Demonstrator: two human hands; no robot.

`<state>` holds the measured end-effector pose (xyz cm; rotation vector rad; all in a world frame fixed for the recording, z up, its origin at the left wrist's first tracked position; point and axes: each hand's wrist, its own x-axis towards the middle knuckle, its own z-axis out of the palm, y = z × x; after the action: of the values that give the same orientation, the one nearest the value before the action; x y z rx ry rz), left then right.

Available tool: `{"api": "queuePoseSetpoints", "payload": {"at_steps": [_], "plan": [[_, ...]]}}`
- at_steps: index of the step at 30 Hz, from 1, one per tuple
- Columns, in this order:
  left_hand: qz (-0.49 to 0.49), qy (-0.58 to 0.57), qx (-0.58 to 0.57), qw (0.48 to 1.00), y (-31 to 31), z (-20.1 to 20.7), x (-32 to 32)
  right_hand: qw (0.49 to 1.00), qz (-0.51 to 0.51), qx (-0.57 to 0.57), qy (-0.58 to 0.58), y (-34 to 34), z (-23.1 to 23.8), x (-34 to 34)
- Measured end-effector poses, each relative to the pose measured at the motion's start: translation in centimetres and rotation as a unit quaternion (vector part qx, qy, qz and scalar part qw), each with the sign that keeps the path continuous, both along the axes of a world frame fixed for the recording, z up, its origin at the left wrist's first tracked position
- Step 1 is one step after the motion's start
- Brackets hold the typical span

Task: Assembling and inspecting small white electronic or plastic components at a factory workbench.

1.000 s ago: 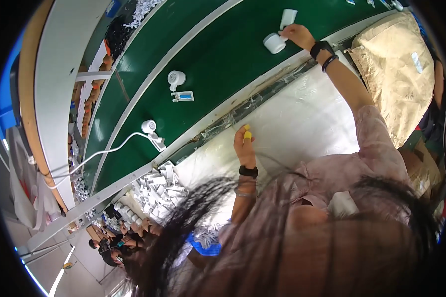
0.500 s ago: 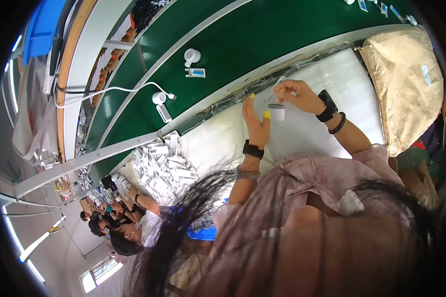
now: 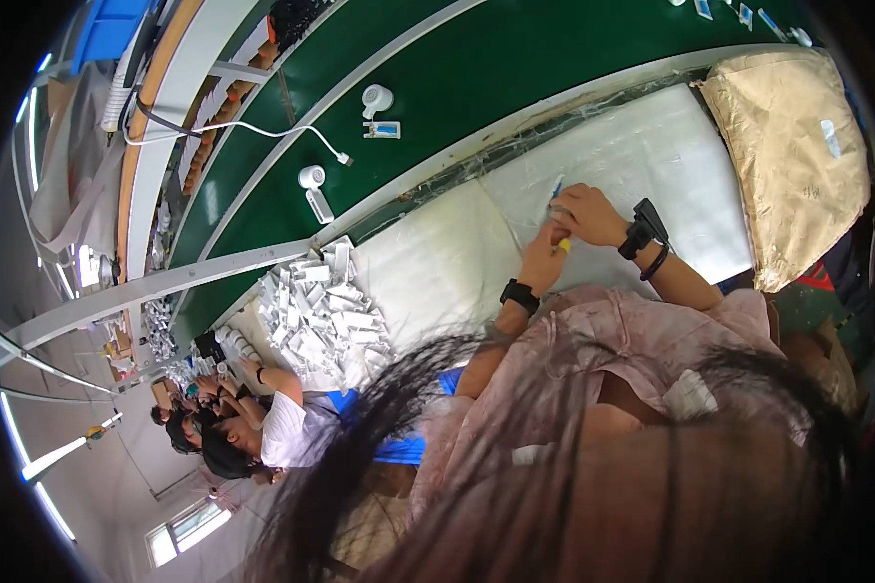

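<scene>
Okay, gripping a slim blue-and-white piece (image 3: 557,186) in the curled fingers of the right hand (image 3: 591,216), poking out over a glossy white sheet (image 3: 661,146). Bunched up against the left hand (image 3: 542,258), yellow rubbery finger cover (image 3: 564,246) included, probably for steadiness; can't tell how closed on that side, or around what. Further out, seeing jumbled white plastic parts (image 3: 326,316), likely heaped within reach, and white round-headed gadgets (image 3: 311,177) spaced along the flat green surface (image 3: 433,117). No readable brands; can't make out the pale label (image 3: 827,139) on the crumpled brown paper sack (image 3: 783,185).

Your table (image 3: 433,253) has parts (image 3: 326,316) heaped on its left, a sack (image 3: 787,165) at its right, a belt (image 3: 457,117) behind it.
</scene>
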<state>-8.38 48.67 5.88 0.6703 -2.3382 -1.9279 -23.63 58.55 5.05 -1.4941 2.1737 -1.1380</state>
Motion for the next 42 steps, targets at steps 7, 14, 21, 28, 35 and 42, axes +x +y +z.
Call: {"api": "queuePoseSetpoints", "payload": {"at_steps": [7, 14, 21, 28, 35, 42], "plan": [[-0.011, -0.140, -0.015, 0.990, -2.1, 1.1, 1.8, 0.960, 0.102, 0.212, 0.150, -0.7, 2.2, 1.3], [-0.022, -0.074, -0.353, 0.932, -2.1, 0.6, 2.7, 0.950, 0.150, 0.174, 0.211, -0.4, 0.0, 3.0], [-0.031, -0.065, 0.061, 0.996, -3.1, 0.2, 2.8, 0.895, 0.215, 0.161, -0.357, 1.1, 4.2, -0.3], [-0.011, 0.039, 0.281, 0.959, -1.8, 2.9, 1.4, 0.660, 0.177, -0.015, -0.730, 2.1, 6.7, 0.0], [-0.069, 0.064, 0.138, 0.986, -0.7, 7.9, -0.8, 0.642, 0.167, -0.029, -0.747, 2.7, 8.3, -0.2], [0.036, -0.013, 0.195, 0.980, -3.3, 9.8, 0.0, 0.864, 0.140, 0.038, -0.481, 3.9, 10.4, -0.7]]}}
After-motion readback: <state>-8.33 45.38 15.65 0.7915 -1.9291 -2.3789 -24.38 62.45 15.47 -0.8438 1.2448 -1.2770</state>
